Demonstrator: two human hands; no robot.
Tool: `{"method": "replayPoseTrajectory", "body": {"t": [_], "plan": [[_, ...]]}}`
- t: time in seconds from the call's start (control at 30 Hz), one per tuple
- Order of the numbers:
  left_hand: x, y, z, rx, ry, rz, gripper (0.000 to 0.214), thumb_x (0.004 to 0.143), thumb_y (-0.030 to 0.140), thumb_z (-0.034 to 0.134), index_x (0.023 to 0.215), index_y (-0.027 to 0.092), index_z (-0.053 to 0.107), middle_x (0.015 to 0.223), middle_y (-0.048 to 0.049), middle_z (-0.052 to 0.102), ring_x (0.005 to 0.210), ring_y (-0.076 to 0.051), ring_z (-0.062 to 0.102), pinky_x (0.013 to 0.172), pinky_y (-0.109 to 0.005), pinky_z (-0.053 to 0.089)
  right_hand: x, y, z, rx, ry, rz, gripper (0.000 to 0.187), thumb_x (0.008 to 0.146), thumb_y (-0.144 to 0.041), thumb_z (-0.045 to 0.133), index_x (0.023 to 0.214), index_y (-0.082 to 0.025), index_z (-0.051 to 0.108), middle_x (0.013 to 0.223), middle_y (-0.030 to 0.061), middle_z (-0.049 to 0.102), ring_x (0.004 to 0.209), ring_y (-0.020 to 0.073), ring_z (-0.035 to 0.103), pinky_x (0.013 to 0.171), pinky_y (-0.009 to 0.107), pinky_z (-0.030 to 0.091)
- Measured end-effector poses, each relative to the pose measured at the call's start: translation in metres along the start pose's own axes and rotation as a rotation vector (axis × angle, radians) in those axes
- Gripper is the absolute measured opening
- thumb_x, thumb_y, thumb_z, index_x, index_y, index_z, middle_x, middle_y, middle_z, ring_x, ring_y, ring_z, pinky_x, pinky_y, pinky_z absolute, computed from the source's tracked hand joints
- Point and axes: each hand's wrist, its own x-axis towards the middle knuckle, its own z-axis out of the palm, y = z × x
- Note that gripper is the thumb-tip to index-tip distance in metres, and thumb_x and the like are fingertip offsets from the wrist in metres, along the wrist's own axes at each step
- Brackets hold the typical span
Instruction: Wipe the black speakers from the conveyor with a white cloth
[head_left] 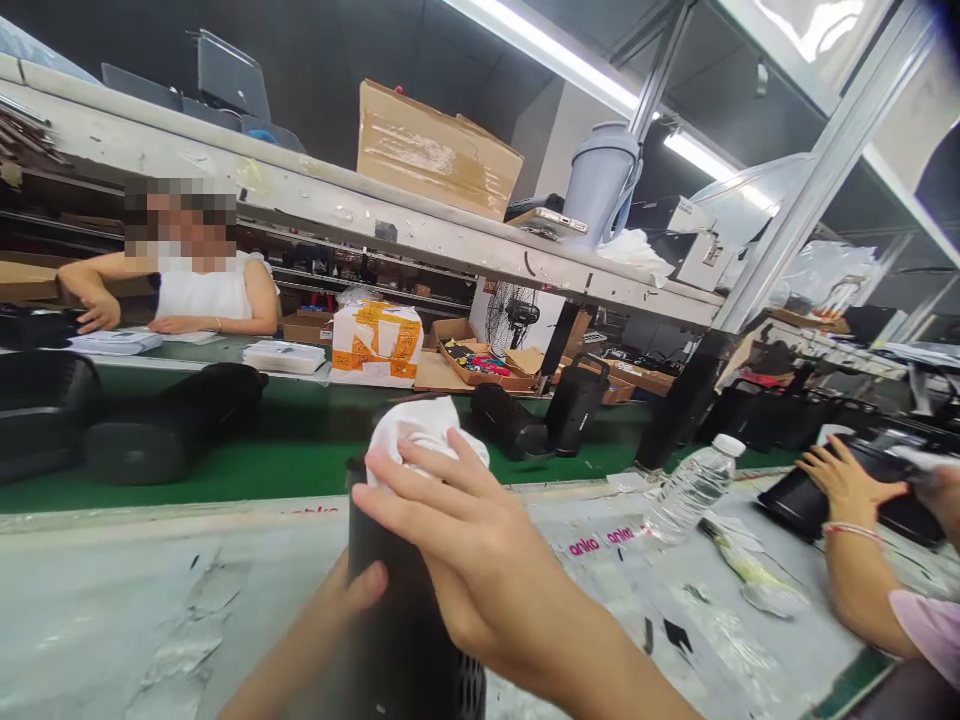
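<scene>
In front of me a black cylindrical speaker (397, 630) stands on end, with perforated openings low on its right side. My left hand (334, 620) grips its left side; the thumb shows and the other fingers are hidden. A white cloth (416, 420) lies bunched over the speaker's top end. My right hand (480, 535) presses that cloth down, its fingers curved over it.
A plastic bottle (694, 490) stands on the plastic-covered bench (262, 600). Beyond runs a green conveyor (300, 470) bearing more black speakers (577, 405). A co-worker's hand (847, 480) handles a black unit at right. Another person sits across, beside a taped box (375, 345).
</scene>
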Motion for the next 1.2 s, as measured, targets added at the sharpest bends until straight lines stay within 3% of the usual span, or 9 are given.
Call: {"method": "replayPoseTrajectory", "body": {"t": [0.17, 0.4, 0.5, 0.57, 0.67, 0.73, 0.9, 1.03, 1.2], "plan": [[0.016, 0.016, -0.006, 0.059, 0.146, -0.092, 0.094, 0.042, 0.076, 0.076, 0.115, 0.018, 0.064, 0.131, -0.0079, 0.063, 0.143, -0.032, 0.027, 0.106, -0.034, 0.044, -0.015, 0.022, 0.040, 0.049, 0.099, -0.089, 0.048, 0.086, 0.003, 0.033, 0.120, -0.013, 0.063, 0.139, 0.0044, 0.054, 0.142, 0.0135, 0.032, 0.123, 0.042, 0.013], [0.033, 0.031, -0.033, 0.065, 0.317, -0.165, 0.073, 0.070, 0.071, 0.063, 0.121, 0.019, 0.058, 0.135, -0.0100, 0.059, 0.128, -0.029, 0.052, 0.109, -0.038, 0.040, -0.059, 0.020, 0.078, 0.186, -0.218, -0.231, 0.031, 0.084, -0.007, 0.042, 0.094, -0.013, 0.071, 0.118, 0.0055, 0.069, 0.125, 0.0131, 0.055, 0.118, 0.030, 0.023], [0.033, 0.034, -0.035, 0.055, 0.325, -0.220, 0.076, 0.071, 0.073, 0.059, 0.124, 0.018, 0.057, 0.130, -0.0130, 0.062, 0.122, -0.031, 0.057, 0.098, -0.039, 0.050, -0.066, 0.028, 0.065, 0.329, -0.188, -0.029, 0.031, 0.075, -0.003, 0.040, 0.073, -0.016, 0.068, 0.089, 0.0027, 0.076, 0.101, 0.0122, 0.070, 0.111, 0.030, 0.039], [0.031, 0.035, -0.032, 0.045, 0.294, -0.245, 0.077, 0.072, 0.074, 0.056, 0.123, 0.016, 0.058, 0.122, -0.0149, 0.067, 0.112, -0.032, 0.063, 0.091, -0.039, 0.054, -0.066, 0.037, 0.056, 0.266, -0.139, 0.174, 0.032, 0.073, -0.002, 0.039, 0.068, -0.017, 0.067, 0.089, 0.0036, 0.075, 0.102, 0.0175, 0.069, 0.114, 0.045, 0.036], [0.028, 0.036, -0.025, 0.091, 0.272, -0.204, 0.072, 0.076, 0.070, 0.056, 0.125, 0.018, 0.056, 0.126, -0.0119, 0.065, 0.111, -0.030, 0.063, 0.093, -0.038, 0.052, -0.062, 0.044, 0.054, 0.109, -0.033, 0.369, 0.041, 0.082, -0.007, 0.039, 0.102, -0.021, 0.072, 0.144, 0.0083, 0.048, 0.143, 0.0309, 0.030, 0.115, 0.067, 0.013], [0.025, 0.032, -0.020, 0.170, 0.288, -0.132, 0.067, 0.078, 0.067, 0.055, 0.127, 0.023, 0.052, 0.135, -0.0084, 0.058, 0.121, -0.028, 0.056, 0.104, -0.038, 0.044, -0.057, 0.040, 0.064, 0.237, -0.016, 0.497, 0.048, 0.093, -0.019, 0.035, 0.137, -0.029, 0.051, 0.160, 0.0010, 0.016, 0.149, 0.0267, 0.006, 0.117, 0.063, 0.012], [0.022, 0.011, -0.013, 0.366, 0.323, -0.035, 0.067, 0.084, 0.070, 0.040, 0.133, 0.025, 0.040, 0.145, -0.0102, 0.044, 0.136, -0.030, 0.037, 0.115, -0.046, 0.020, -0.042, 0.030, 0.102, 0.589, -0.074, 0.734, 0.088, 0.092, -0.062, 0.045, 0.154, -0.025, -0.005, 0.161, 0.0001, -0.001, 0.150, 0.0199, 0.003, 0.123, 0.047, 0.012], [0.027, -0.002, -0.015, 0.399, 0.336, -0.009, 0.063, 0.086, 0.065, 0.035, 0.135, 0.025, 0.037, 0.145, -0.0092, 0.042, 0.133, -0.028, 0.038, 0.112, -0.048, 0.023, -0.034, 0.050, 0.121, 0.742, 0.125, 0.797, 0.091, 0.086, -0.070, 0.047, 0.155, -0.024, 0.008, 0.161, 0.0001, 0.010, 0.149, 0.0197, 0.011, 0.123, 0.044, 0.012], [0.035, -0.009, -0.020, 0.389, 0.327, 0.105, 0.064, 0.078, 0.066, 0.048, 0.124, 0.021, 0.042, 0.131, -0.0121, 0.050, 0.118, -0.027, 0.049, 0.101, -0.044, 0.038, -0.040, 0.071, 0.123, 0.832, 0.199, 0.851, 0.088, 0.087, -0.077, 0.031, 0.153, -0.021, 0.023, 0.159, -0.0001, 0.016, 0.149, 0.0193, 0.011, 0.123, 0.045, 0.008]]}}
